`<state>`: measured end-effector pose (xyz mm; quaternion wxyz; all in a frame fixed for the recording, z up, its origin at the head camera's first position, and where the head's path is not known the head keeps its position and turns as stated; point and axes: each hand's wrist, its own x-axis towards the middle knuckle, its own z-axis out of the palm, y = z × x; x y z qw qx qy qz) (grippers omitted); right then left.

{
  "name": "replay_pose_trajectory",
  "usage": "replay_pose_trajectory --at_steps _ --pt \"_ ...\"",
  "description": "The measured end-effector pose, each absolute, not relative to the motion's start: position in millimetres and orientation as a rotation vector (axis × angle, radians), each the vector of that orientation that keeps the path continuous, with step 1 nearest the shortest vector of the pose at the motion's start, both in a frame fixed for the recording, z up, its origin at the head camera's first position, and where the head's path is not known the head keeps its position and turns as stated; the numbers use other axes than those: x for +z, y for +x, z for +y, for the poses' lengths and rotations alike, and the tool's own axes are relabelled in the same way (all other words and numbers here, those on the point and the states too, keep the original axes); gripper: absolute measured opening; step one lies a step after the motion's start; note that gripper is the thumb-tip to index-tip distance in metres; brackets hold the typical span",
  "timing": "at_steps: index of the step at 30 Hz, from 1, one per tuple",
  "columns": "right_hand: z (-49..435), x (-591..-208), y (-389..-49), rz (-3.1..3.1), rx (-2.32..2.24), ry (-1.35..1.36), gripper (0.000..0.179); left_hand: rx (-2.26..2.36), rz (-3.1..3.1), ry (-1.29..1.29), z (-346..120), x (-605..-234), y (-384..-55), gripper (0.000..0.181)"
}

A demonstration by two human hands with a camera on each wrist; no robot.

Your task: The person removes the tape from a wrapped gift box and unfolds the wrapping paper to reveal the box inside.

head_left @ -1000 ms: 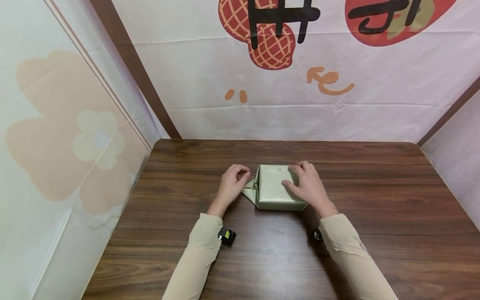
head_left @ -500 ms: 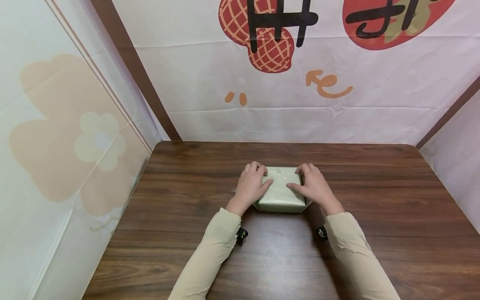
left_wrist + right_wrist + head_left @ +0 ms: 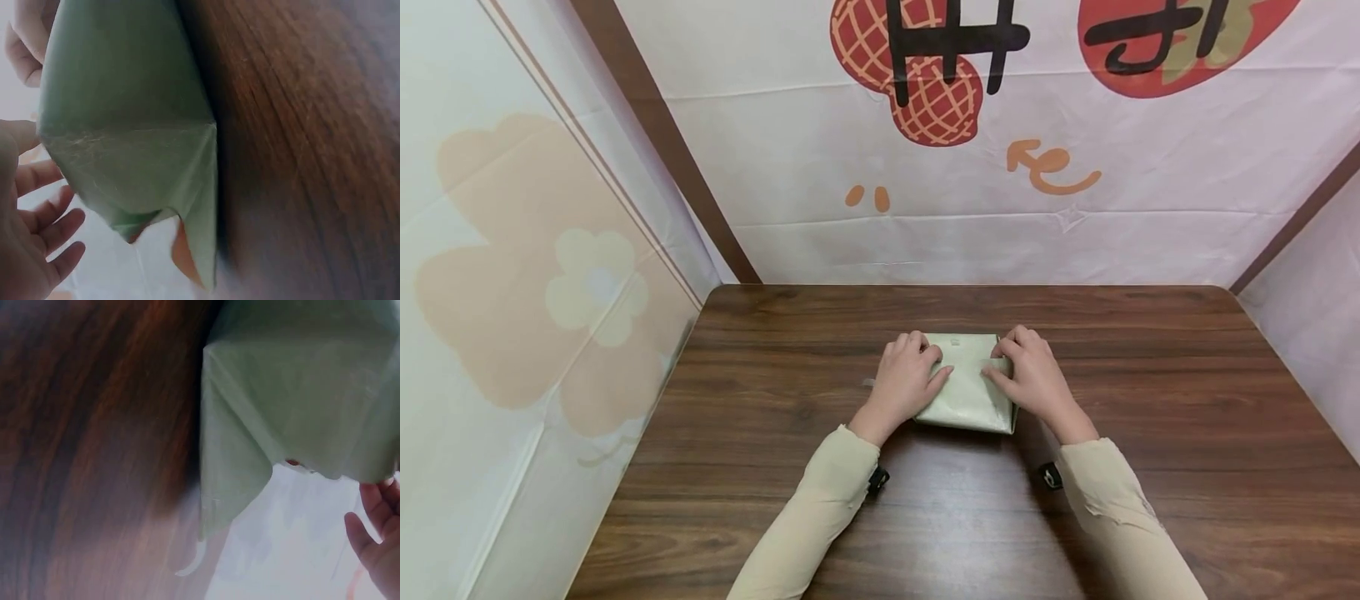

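A box wrapped in pale green paper (image 3: 966, 392) lies on the table between my hands, its ends folded into loose paper flaps. At its left edge my left hand (image 3: 901, 379) holds it, thumb on the top face. My right hand (image 3: 1033, 375) grips the right edge, thumb and index finger close together at a lighter strip. In the left wrist view the end flap (image 3: 125, 169) hangs half folded, with a pointed lower flap (image 3: 200, 231) below. The other end, in the right wrist view, has a similar pointed flap (image 3: 231, 469) with a curled pale strip (image 3: 194, 561) at its tip.
The brown wooden table (image 3: 760, 400) runs back to a printed white cloth (image 3: 805, 167). A pale flowered panel (image 3: 595, 292) stands along the left. A small clear strip (image 3: 868, 382) pokes out beside my left hand.
My left hand has come in from the left flap onto the box's left edge. My right hand has shifted slightly along the right edge. Less of the box's front face shows now.
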<state>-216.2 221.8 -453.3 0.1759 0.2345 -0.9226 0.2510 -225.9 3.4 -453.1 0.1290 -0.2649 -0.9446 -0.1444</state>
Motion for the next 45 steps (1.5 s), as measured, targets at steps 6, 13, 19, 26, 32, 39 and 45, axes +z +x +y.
replay_pose_trajectory --at_steps 6,13,19,26,32,39,45 --pt "224.4 -445.6 -198.6 -2.498 0.652 0.84 0.02 -0.282 -2.667 -0.918 7.0 -439.9 -207.5 0.036" --pt "228.0 -432.8 -160.2 -2.409 0.445 1.115 0.023 -0.043 -2.623 -1.126 0.0 -420.8 -162.4 0.034" --pt "224.6 -430.2 -123.7 -2.323 0.277 1.262 0.023 0.115 -2.533 -1.159 -9.4 -422.9 -123.7 0.014" --pt "222.7 -442.6 -100.4 -2.332 0.255 1.328 0.033 0.236 -2.635 -1.243 -13.2 -434.3 -94.1 0.017" --pt "223.0 -459.2 -89.8 -2.422 0.303 1.351 0.035 0.179 -2.75 -1.28 -17.3 -445.2 -85.3 0.016" --pt "222.3 -473.8 -84.6 -2.549 0.379 1.38 0.033 0.079 -2.82 -1.285 -22.7 -460.4 -85.7 0.016" --pt "224.4 -481.9 -85.3 -2.653 0.432 1.404 0.031 -0.016 -2.937 -1.335 -25.5 -465.1 -90.8 0.03"
